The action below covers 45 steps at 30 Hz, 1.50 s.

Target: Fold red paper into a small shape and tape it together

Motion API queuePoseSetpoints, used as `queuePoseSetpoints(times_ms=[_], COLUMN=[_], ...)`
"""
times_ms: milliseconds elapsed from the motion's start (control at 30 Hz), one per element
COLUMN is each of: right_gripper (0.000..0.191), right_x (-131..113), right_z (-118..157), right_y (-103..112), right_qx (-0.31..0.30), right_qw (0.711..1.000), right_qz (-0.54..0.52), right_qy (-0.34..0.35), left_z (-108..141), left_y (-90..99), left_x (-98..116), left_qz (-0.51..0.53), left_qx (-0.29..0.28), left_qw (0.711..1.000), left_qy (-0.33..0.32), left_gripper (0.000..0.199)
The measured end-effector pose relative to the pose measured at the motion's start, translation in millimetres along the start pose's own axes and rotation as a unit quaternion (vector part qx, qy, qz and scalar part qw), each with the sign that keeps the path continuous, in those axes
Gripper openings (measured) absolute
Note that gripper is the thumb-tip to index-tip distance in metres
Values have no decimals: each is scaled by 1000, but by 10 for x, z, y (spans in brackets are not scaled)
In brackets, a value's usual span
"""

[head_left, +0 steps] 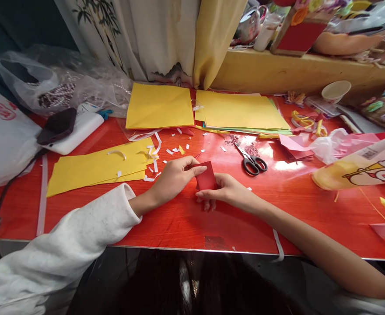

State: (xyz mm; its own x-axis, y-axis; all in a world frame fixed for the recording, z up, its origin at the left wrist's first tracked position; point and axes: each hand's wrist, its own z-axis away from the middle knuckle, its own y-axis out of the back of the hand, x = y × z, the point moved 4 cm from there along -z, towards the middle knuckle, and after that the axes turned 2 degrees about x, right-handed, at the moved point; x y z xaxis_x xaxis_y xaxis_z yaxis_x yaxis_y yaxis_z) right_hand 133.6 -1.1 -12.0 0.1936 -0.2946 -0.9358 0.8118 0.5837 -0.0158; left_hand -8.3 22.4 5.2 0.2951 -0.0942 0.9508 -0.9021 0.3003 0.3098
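Observation:
A small piece of dark red paper (206, 178), which looks folded, is held between both hands above the red table. My left hand (176, 177) pinches its upper left edge between thumb and fingers. My right hand (227, 189) grips the lower right side, thumb on top and fingertips showing beneath. Black-handled scissors (250, 161) lie on the table beyond my right hand, blades pointing away. White paper scraps (169, 152) are scattered past my left hand. Long yellow paper strips (97, 168) rest to the left.
Yellow paper stacks (159, 106) lie at the back of the red table (166, 227). A drink cup (359, 164) lies tilted at right, near pink paper (294, 146). At left are a phone (59, 124), a white box (81, 135) and a plastic bag of beads (64, 83).

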Motion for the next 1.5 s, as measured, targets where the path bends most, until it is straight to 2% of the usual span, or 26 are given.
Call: queuePoseSetpoints(times_ms=[267, 767, 1033, 1200, 1333, 1500], right_gripper=[31, 30, 31, 33, 28, 40], right_x=[31, -90, -104, -89, -76, -19], right_z=[-16, 15, 17, 17, 10, -14], right_y=[-5, -32, -19, -14, -8, -2], right_qx=[31, -12, -15, -23, 14, 46], right_qw=[999, 999, 999, 999, 999, 996], right_qz=[-25, -30, -33, -31, -35, -54], right_qy=[14, -18, -23, -21, -1, 44], left_z=[-16, -19, -15, -43, -53, -49], left_y=[9, 31, 14, -42, -26, 10], left_x=[4, 7, -2, -27, -18, -12], left_qz=[-2, -15, -2, 88, 92, 27], left_qx=[12, 44, 27, -33, -22, 9], left_qw=[1000, 999, 1000, 995, 995, 999], left_qy=[-4, -12, -2, 36, 44, 33], left_gripper=[26, 32, 31, 26, 26, 30])
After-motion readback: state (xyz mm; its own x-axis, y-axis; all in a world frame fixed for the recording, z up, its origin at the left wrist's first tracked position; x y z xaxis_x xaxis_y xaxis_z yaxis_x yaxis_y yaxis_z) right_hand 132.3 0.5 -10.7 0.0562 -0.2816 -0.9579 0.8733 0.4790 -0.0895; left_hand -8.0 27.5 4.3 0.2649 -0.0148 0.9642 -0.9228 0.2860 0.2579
